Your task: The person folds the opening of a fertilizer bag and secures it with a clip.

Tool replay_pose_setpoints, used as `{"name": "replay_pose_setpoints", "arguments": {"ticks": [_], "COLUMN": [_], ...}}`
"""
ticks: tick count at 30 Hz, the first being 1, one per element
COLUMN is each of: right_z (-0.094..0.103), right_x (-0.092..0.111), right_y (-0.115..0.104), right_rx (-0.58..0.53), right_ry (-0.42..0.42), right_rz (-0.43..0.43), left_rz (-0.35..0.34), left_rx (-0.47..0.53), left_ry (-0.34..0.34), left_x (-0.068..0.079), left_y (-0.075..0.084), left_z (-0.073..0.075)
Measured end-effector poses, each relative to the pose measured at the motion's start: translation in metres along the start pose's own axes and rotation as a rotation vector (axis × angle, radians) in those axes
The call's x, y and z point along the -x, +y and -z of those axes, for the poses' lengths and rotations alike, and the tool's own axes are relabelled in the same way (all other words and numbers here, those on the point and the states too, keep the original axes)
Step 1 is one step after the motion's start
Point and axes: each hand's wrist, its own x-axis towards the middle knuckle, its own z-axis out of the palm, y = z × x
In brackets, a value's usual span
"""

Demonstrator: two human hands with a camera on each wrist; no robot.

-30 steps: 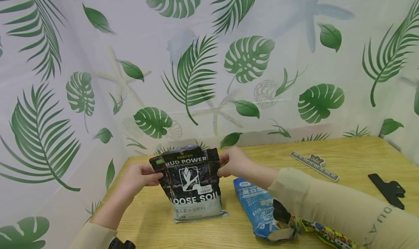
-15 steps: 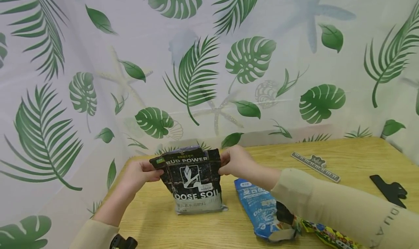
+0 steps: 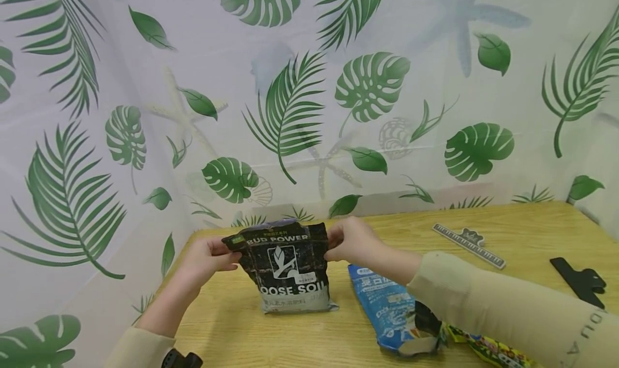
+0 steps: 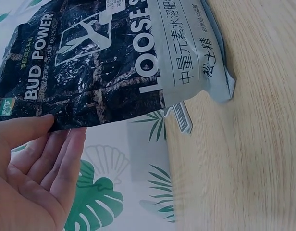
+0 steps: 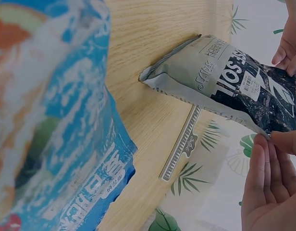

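Observation:
A black and grey plastic bag of loose soil, printed BUD POWER, stands upright on the wooden table, its top tilted slightly. My left hand pinches its upper left corner between thumb and fingers. At the opposite upper edge, my right hand pinches the side of the bag in the same way. The right wrist view shows that thumb and fingertips meeting on the bag's edge. Right of it lies a blue printed bag, partly hidden by my right sleeve.
A yellow patterned packet lies under my right forearm. Toward the right back are a grey bag clip with a ruler-like bar and a black clip. A leaf-printed curtain hangs behind the table.
The soil bag's base has shifted back on the table, and its top has dipped slightly. Both hands keep their pinch at the corners. The view has drifted a little.

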Motion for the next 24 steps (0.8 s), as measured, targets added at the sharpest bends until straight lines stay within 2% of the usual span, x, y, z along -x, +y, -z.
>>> {"name": "replay_pose_setpoints", "arguments": {"ticks": [16,24], "right_z": [0.0032,0.0094], "right_x": [-0.0013,-0.0044], "right_y": [-0.0008,-0.0058], "right_rx": [-0.049,-0.122], "right_ry": [-0.027,-0.009], "right_rz": [0.013,0.02], "left_rz": [-0.051,-0.041], "left_rx": [0.003,-0.004], "left_ry": [0.011,0.024], "left_x": [-0.001,0.0018], "left_y": [-0.0015,0.0016], "left_z": [0.0049,0.0043]}}
